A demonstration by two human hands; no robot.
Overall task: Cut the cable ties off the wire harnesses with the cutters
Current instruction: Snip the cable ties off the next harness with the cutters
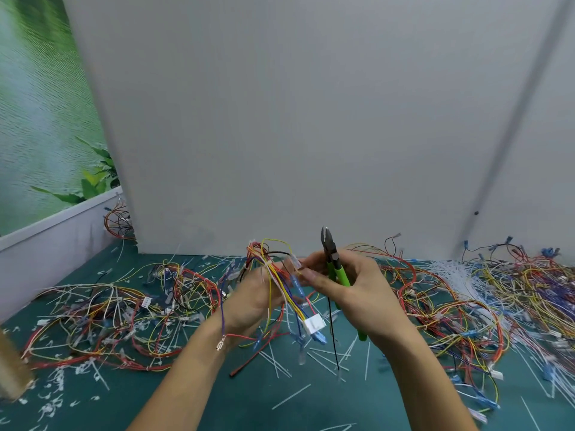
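Nearest, below the cutters, thin white strips and curled offcuts of cable tie litter a dull green mat.

Just left of the cutters, the left hand is turned palm-up with its fingers curled round a harness, a loose bundle of thin red, yellow, blue and white wires. The bundle loops up above the hand and hangs down past the wrist. A square white plastic plug dangles from it below the cutters, among clear-sleeved blue terminals. The hand is blurred, so the exact finger placement cannot be told.

The right hand is wrapped round the cutters' smooth bright green handles. Its fingertips reach left and pinch a clear-sleeved wire end of the harness. The dark metal blades point straight up, close together, clear of the wires, and the harness lies just beside them, at about the height of the handles.

Left of the cutters a flat tangle of harnesses is spread on the mat. Right of them lies a denser, higher heap, with a fan of straight white ties on it.

Behind the cutters stands a plain matte white board. Far left of them a wall picture shows green leaves and rippled water.
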